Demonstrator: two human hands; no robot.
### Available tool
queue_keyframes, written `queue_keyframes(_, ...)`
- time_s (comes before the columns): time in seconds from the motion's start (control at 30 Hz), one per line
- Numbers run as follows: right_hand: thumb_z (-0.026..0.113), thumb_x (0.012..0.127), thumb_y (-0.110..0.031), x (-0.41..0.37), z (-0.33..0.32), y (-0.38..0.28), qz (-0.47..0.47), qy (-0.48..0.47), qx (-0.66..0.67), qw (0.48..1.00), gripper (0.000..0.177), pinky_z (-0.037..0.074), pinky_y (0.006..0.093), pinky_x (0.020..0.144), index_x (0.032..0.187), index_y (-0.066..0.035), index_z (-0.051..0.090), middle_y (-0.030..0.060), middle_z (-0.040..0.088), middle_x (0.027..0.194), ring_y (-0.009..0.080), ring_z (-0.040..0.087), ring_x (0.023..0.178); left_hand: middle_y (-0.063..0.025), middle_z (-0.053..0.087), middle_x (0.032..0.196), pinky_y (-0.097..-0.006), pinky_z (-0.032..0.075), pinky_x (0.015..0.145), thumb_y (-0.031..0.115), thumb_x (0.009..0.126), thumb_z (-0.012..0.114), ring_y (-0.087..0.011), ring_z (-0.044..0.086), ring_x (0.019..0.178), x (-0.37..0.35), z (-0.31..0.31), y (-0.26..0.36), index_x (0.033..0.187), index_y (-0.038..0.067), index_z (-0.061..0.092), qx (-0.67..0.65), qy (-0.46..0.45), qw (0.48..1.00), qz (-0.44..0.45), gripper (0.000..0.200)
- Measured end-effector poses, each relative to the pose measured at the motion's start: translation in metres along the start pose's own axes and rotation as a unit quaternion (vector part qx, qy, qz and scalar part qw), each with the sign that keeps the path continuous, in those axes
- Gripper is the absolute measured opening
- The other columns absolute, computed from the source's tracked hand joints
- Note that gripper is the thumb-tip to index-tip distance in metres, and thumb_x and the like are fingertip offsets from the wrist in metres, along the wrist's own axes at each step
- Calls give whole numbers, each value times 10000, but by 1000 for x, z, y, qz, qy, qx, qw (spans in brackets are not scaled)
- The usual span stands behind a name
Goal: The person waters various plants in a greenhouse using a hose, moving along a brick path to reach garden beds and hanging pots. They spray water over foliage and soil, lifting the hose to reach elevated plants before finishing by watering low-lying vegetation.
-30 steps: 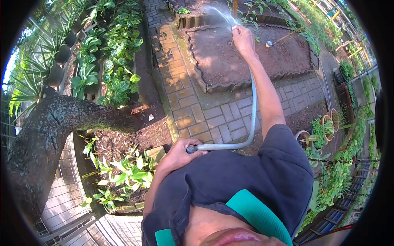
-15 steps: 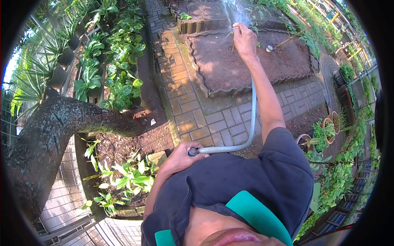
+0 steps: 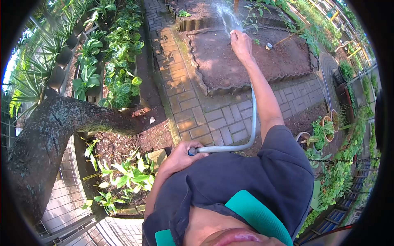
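A grey-blue garden hose [image 3: 254,108] hangs in a curve between my two hands. My right hand [image 3: 241,44] is stretched out ahead, closed around the hose near its spraying end. The nozzle end itself is hidden by my fingers. A fan of water [image 3: 227,16] sprays forward and up-left from there, over the soil bed. At my waist, my left hand [image 3: 182,156] is wrapped round the hose close to a dark, blue-edged end piece [image 3: 192,151].
Ahead lies a bare soil bed [image 3: 246,67] with a scalloped border, beside a brick path [image 3: 184,96]. A thick tree trunk [image 3: 57,119] leans in from the left. Leafy plants [image 3: 123,78] line the left side; clay pots [image 3: 327,127] stand at right.
My right hand has shifted slightly left and toward me, and the water spray has swung left with it. My left hand stays at my waist on the hose.
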State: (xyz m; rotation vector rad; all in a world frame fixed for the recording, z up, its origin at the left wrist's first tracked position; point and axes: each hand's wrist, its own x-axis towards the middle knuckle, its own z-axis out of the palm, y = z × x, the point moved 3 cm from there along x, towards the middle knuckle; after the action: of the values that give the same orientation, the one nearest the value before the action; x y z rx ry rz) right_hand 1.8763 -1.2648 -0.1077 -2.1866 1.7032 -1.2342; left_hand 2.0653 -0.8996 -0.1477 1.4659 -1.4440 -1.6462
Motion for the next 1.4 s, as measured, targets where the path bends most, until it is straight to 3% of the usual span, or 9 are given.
queue_keyframes(0.47, 504, 880, -196, -36, 9, 51, 61, 20, -24, 998, 229, 493, 507, 771, 963, -41, 651, 261, 648, 863, 434, 629, 853, 21, 575, 701, -239, 408, 593, 127, 784, 742, -61, 489, 659, 11, 5, 4, 923, -26, 664, 1, -13, 1000, -7, 220)
queue_keyframes(0.67, 468, 895, -189, -92, 16, 65, 91, -49, -10, 995, 228, 479, 503, 763, 952, -29, 620, 257, 634, 883, 433, 614, 870, 14, 579, 714, -240, 411, 603, 115, 805, 724, -63, 483, 670, 17, 9, 7, 933, -31, 662, 15, -58, 998, -12, 204)
queue_keyframes(0.8, 525, 882, -188, -114, 5, 112, 142, -31, -14, 989, 202, 493, 493, 766, 959, -52, 653, 245, 648, 912, 429, 618, 885, 10, 582, 720, -243, 413, 610, 114, 811, 719, -66, 481, 676, 20, 14, 12, 934, -30, 659, 5, -70, 997, -18, 199)
queue_keyframes(1.1, 456, 917, -257, -120, -78, 179, 228, 133, -69, 962, 302, 468, 491, 795, 976, -50, 668, 248, 647, 913, 430, 614, 898, 0, 582, 728, -241, 414, 626, 119, 806, 728, -65, 478, 685, 30, 22, 20, 936, -26, 653, 53, -107, 993, -14, 209)
queue_keyframes(1.2, 461, 906, -244, -127, -92, 184, 230, 118, -48, 965, 297, 469, 481, 799, 947, -40, 674, 247, 647, 898, 426, 617, 890, 2, 580, 729, -245, 413, 628, 126, 808, 729, -67, 476, 686, 32, 23, 21, 934, -25, 651, 59, -114, 992, -17, 212)
queue_keyframes(1.33, 485, 874, -227, -136, -93, 184, 244, 109, 10, 964, 256, 477, 445, 776, 923, -71, 682, 225, 653, 873, 398, 631, 862, 4, 576, 723, -245, 409, 622, 128, 810, 729, -68, 473, 678, 35, 26, 20, 930, -22, 652, 60, -119, 991, -2, 207)
queue_keyframes(1.4, 523, 859, -253, -139, -89, 192, 237, 114, 17, 965, 247, 477, 359, 687, 927, -88, 694, 126, 621, 698, 232, 619, 698, 2, 579, 723, -243, 410, 620, 126, 809, 729, -67, 475, 676, 37, 27, 21, 930, -21, 654, 69, -125, 990, -9, 205)
